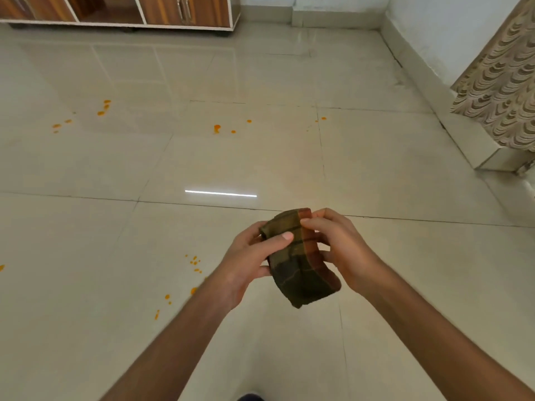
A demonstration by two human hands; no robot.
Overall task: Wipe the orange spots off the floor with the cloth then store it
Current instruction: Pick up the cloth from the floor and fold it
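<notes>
Holding: both hands are raised in front of the body, above the floor, with a folded olive-green and rust-brown checked cloth [299,261] between them.
Left grip: the left hand [249,264] curls round the cloth's left side, thumb laid flat across its top face and fingers tucked beneath.
Right grip: the right hand [338,244] pinches the cloth's upper right edge, bent fingertips on the rust-brown border.
Cloth edges: the lower end hangs free below both hands and touches nothing.
Near spots: a scatter of small orange spots [195,261] lies on the tile just left of the left forearm and trails down toward the bottom left.
Far spots: more orange spots sit well beyond the hands, with one group in the middle [217,128], one at far left [104,107] and a speck to the right [323,118].
Floor: the glossy cream tiled floor [86,227] shows dark grout lines, and a white bar of reflected light [220,193] sits just past the cloth.
Room: a wide stretch of tile runs between the near and far spots.
Far edge: a brown wooden cabinet with white trim [162,10] stands along the far wall.
Right edge: a pale tiled skirting ledge [451,123] runs along the wall, with a beige scallop-patterned fabric [503,91] hanging over it.
Bottom edge: a dark shoe tip [251,397] peeks in between the forearms.
</notes>
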